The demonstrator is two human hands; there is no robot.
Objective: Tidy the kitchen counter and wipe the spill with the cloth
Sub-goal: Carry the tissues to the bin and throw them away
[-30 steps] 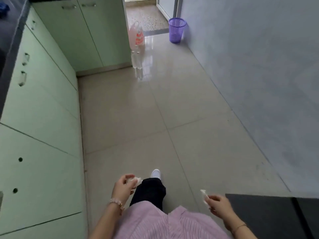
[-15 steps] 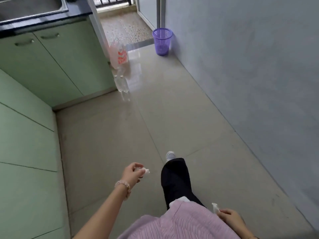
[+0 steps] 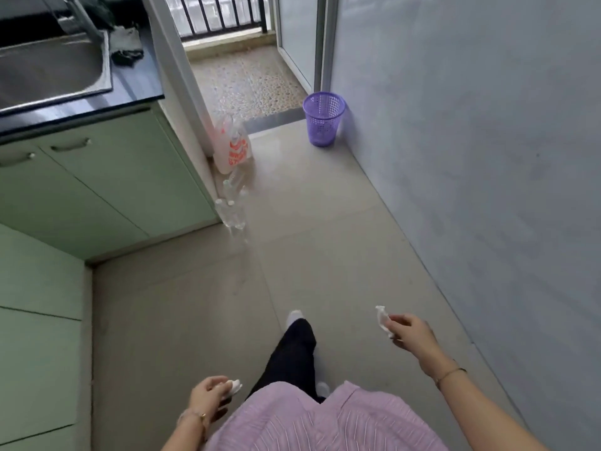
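Low over the glossy beige tiled floor [image 3: 201,307], the left hand [image 3: 208,397] is curled shut around a small crumpled white wad [image 3: 234,386], which pokes out past the fingertips beside the hem of a pink striped garment [image 3: 312,424]. Further forward and to the right, the right hand [image 3: 410,331] pinches a second crumpled white scrap [image 3: 383,320] between thumb and fingers, held clear above the floor near the pale grey wall [image 3: 487,157]. A purple perforated plastic waste basket [image 3: 323,118] stands well ahead against that wall, by the balcony doorway. Across the floor, a translucent plastic bag with red print [image 3: 232,148] leans against the green cabinet [image 3: 107,190] corner, with clear plastic bottles [image 3: 231,209] just in front of it. Up on the dark countertop [image 3: 136,83], a dark crumpled cloth [image 3: 125,43] lies beside the steel sink [image 3: 48,70].
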